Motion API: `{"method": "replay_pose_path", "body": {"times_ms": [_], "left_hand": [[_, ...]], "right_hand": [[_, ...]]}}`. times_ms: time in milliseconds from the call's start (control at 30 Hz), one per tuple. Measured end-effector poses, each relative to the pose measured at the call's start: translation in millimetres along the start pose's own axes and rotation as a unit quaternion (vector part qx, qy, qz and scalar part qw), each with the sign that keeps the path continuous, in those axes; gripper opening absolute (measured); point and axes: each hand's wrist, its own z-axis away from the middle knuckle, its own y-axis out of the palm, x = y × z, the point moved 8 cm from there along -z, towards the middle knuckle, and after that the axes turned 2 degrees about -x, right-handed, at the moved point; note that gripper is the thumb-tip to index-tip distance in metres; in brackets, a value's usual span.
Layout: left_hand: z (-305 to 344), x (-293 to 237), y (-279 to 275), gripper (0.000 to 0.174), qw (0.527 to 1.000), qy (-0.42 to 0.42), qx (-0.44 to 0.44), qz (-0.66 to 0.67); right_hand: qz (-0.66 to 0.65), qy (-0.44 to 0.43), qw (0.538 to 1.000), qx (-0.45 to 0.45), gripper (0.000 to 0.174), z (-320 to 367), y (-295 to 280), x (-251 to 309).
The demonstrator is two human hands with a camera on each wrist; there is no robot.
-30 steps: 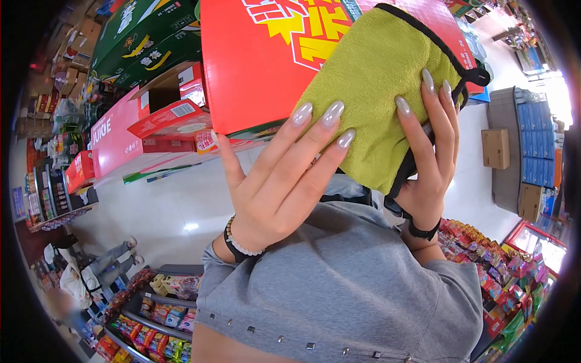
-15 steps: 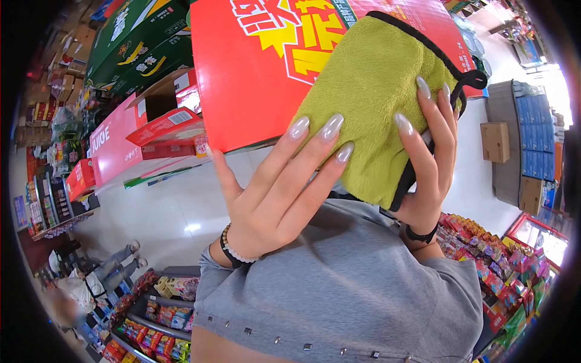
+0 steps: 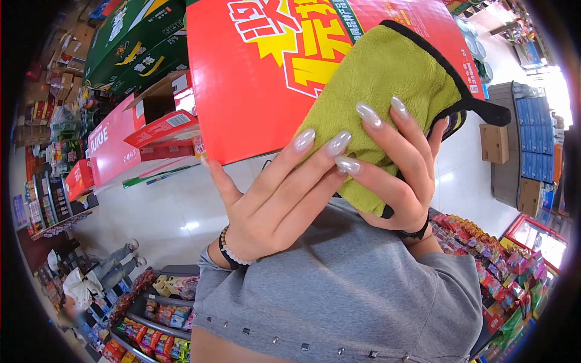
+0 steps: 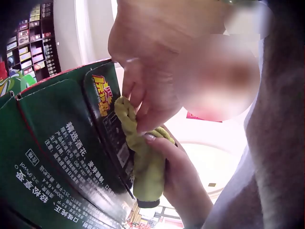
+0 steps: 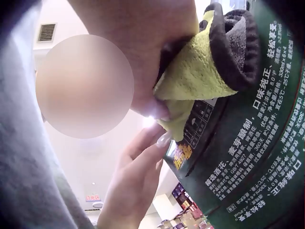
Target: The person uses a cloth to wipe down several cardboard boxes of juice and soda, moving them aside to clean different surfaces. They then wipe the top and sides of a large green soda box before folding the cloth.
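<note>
A yellow-green plush cloth [image 3: 405, 72] with black edging is folded over, and its black hanging loop [image 3: 493, 112] sticks out to the right in the head view. My left hand [image 3: 272, 202] pinches the cloth's lower left end, three fingers on top, little finger spread away. In the right wrist view the left thumb presses from beneath. My right hand [image 3: 402, 190] grips the lower right side with bent fingers, its fingertips close to the left hand's. A dark grey inner face [image 5: 236, 40] shows at the rolled end in the right wrist view.
Right behind the cloth stands a large red carton [image 3: 242, 103], its side dark green [image 4: 57, 157] in the left wrist view. Pink juice boxes [image 3: 112, 136] and green cartons [image 3: 136, 48] sit to the left. Snack racks [image 3: 151, 330] and a person [image 3: 85, 287] are at lower left.
My right hand has slid left along the cloth, close to the left hand. The cloth has bent and tipped downward, and its loop now points farther right. The left hand has barely shifted.
</note>
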Motion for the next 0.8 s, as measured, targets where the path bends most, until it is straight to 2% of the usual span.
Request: {"method": "replay_pose_path", "body": {"times_ms": [533, 633, 700, 800], "left_hand": [[-0.2, 0.2, -0.7, 0.013, 1.000, 0.007, -0.015, -0.006], [0.8, 2.1, -1.0, 0.012, 1.000, 0.003, -0.012, -0.009], [2.3, -2.3, -0.9, 0.022, 0.998, 0.067, -0.004, -0.022], [2.8, -1.9, -0.9, 0.022, 0.997, 0.070, -0.007, -0.019]], "right_hand": [[-0.007, -0.033, 0.999, 0.018, 0.028, -1.6, 1.9, -5.3], [-0.044, -0.024, 0.999, 0.013, 0.026, -2.7, -0.1, -6.9], [-0.029, -0.023, 0.999, 0.024, 0.024, -3.8, 1.1, -6.8], [-0.035, -0.033, 0.998, 0.025, 0.024, -3.1, 1.0, -6.8]]}}
